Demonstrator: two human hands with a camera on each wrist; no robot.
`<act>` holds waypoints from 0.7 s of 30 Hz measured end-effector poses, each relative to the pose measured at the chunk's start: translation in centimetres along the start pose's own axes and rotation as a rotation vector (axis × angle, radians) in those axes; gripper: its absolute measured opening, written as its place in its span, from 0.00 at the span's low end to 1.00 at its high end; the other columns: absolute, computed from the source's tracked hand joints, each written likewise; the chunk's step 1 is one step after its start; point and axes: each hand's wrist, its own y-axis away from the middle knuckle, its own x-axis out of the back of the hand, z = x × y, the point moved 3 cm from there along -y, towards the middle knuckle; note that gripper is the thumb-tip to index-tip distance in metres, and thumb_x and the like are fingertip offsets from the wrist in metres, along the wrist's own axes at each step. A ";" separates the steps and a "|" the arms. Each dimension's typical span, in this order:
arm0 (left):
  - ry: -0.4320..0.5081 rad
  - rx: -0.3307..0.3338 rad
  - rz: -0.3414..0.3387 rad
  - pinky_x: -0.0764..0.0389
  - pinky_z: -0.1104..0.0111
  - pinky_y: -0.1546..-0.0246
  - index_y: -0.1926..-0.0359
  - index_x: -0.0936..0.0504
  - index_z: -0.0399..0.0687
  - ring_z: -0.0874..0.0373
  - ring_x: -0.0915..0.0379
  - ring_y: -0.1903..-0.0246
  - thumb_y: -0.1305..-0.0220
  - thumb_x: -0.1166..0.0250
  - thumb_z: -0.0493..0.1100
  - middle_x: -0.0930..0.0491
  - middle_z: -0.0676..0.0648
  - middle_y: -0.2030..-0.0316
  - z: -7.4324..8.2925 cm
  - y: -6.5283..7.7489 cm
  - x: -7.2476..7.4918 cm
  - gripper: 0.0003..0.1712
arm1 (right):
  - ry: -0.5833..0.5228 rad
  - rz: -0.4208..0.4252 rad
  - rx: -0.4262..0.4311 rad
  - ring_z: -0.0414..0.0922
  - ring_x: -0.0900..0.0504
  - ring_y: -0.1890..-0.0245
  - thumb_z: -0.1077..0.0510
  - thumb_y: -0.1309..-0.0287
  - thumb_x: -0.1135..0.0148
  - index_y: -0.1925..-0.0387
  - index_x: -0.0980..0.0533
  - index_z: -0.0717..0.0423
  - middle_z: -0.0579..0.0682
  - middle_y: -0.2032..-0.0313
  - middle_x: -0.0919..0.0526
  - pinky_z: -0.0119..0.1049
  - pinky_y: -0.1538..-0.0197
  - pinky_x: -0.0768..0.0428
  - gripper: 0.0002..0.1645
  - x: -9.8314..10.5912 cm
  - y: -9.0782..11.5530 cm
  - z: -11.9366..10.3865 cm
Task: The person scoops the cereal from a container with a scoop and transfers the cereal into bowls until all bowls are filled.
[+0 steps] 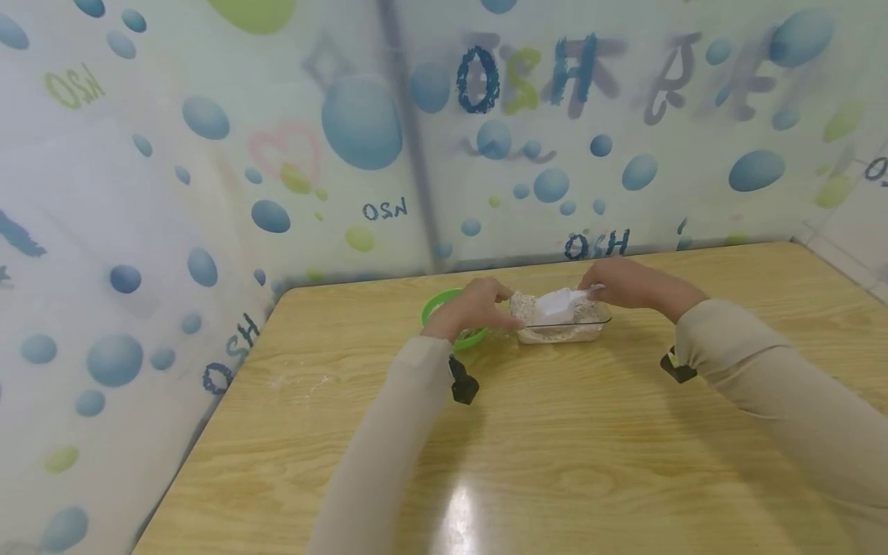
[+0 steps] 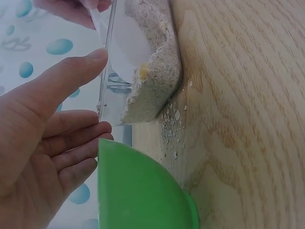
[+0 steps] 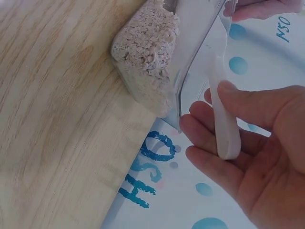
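Observation:
A clear rectangular container [image 1: 558, 337] holding pale, oat-like flakes [image 3: 147, 40] stands toward the back of the table. At its left end, my left hand [image 1: 479, 306] holds the rim between thumb and fingers. My right hand [image 1: 627, 285] grips the handle of a white plastic scoop [image 1: 557, 306], thumb on top and fingers curled beneath. The scoop's broad end lies inside the container, over the flakes, as the left wrist view shows. A green bowl [image 2: 138, 186] sits just left of the container, below my left fingers; my hand partly covers it in the head view.
Loose flakes [image 2: 174, 119] are scattered on the wood-grain table [image 1: 555, 447] between bowl and container. Behind the table's back edge rises a wall covering [image 1: 458, 169] with blue and green dots and letters. A faint white smudge [image 1: 319, 385] marks the table's left side.

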 end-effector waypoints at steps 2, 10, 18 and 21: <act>0.001 0.002 0.003 0.53 0.72 0.80 0.82 0.51 0.46 0.62 0.62 0.83 0.46 0.32 0.48 0.57 0.53 0.83 0.0 -0.1 0.0 0.33 | 0.015 0.019 0.028 0.59 0.23 0.58 0.64 0.40 0.44 0.60 0.21 0.68 0.60 0.62 0.19 0.51 0.56 0.24 0.11 -0.3 -0.4 0.8; 0.011 0.002 0.003 0.52 0.72 0.82 0.83 0.50 0.46 0.62 0.61 0.84 0.47 0.32 0.47 0.55 0.53 0.84 -0.1 0.0 -0.1 0.32 | -0.008 -0.006 0.021 0.61 0.25 0.54 0.66 0.40 0.46 0.55 0.23 0.70 0.63 0.57 0.21 0.53 0.51 0.27 0.13 0.0 -1.2 0.5; 0.030 0.014 -0.018 0.51 0.72 0.81 0.83 0.48 0.47 0.63 0.60 0.84 0.46 0.33 0.48 0.54 0.54 0.84 -0.2 -0.2 -0.1 0.30 | -0.016 0.021 0.023 0.60 0.27 0.51 0.69 0.40 0.46 0.52 0.25 0.69 0.64 0.53 0.23 0.53 0.49 0.28 0.15 -0.4 -1.7 0.2; 0.033 0.018 -0.015 0.50 0.73 0.82 0.83 0.48 0.48 0.63 0.59 0.85 0.46 0.33 0.47 0.48 0.54 0.83 -0.1 0.0 0.0 0.29 | -0.030 0.040 0.024 0.60 0.26 0.51 0.69 0.40 0.47 0.51 0.25 0.68 0.63 0.53 0.23 0.53 0.49 0.28 0.15 -0.7 -1.4 0.2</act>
